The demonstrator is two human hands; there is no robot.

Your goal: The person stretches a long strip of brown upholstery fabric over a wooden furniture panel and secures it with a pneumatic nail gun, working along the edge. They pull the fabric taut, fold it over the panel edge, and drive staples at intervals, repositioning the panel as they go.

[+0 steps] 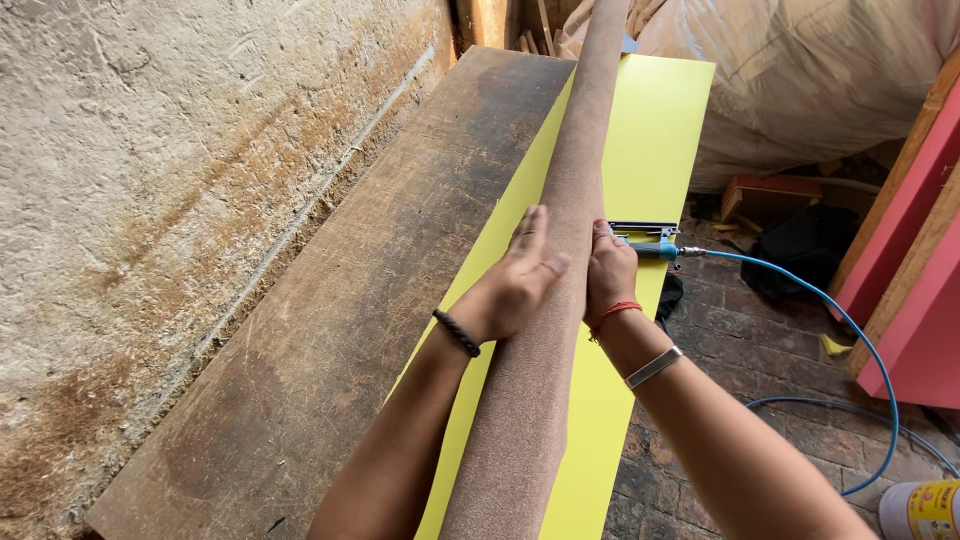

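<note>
1. The person is standing a long brown board on its edge along a yellow panel, which is lying on a worn wooden bench beside a rough plaster wall.

2. The left hand is pressing flat against the board's left side, fingers stretched out and together, palm bracing rather than gripping.

3. The right hand is sitting on the board's right side, wrapped around a blue pneumatic nail gun held against the joint; the fingers are closed on the tool.

4. A blue air hose is trailing from the tool down to the brick floor.

5. Judging by its thin top edge and rough, fibrous surface, the board is probably stiff along its length yet inclined to tip sideways, since it is balancing on a narrow edge. It looks light enough for one palm to steady.

6. The rough surface is likely giving good friction, so flat pressure near the fastening point seems the sensible hold, with fingers kept off the joint line.

7. The yellow panel looks smooth and glossy, so it may slide or scratch.
</note>
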